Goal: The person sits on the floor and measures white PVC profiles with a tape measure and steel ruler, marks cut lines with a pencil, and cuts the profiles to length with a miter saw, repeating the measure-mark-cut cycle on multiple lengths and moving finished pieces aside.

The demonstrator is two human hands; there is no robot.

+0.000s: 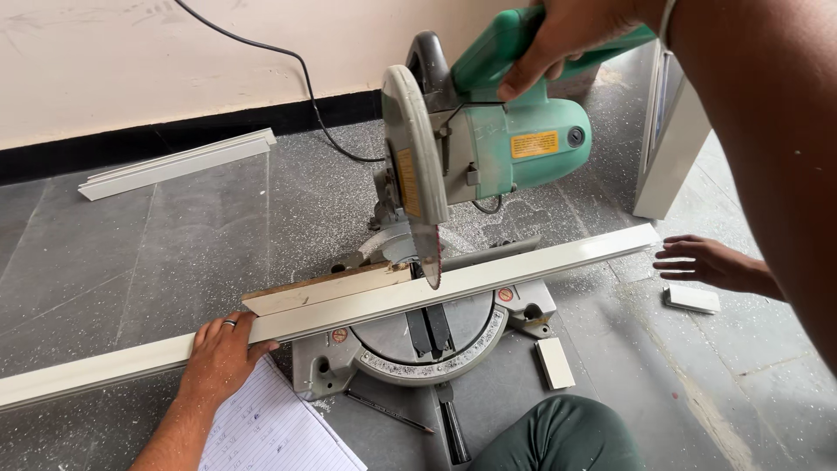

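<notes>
Left hand (222, 349) presses flat, fingers together, on the long white strip (366, 310) lying across the saw's table (475, 336) near its front-left edge — a light, hollow-looking, likely slick profile, best pinned close to the blade (425, 249). Right hand (558, 39) is wrapped around the green saw handle (514, 44) above. Another person's hand (711, 263) hovers spread at the strip's far right end.

A lined notebook (275, 427) lies open on the grey floor (131, 262), with a pencil (390, 412) just beside it. Two short white offcuts (554, 363) (691, 298) rest on the tiles to the right, and spare white strips (174, 163) lie along the black skirting (174, 133). A white frame piece (670, 148) leans upright farther back, with pale sawdust (514, 205) scattered nearby.
</notes>
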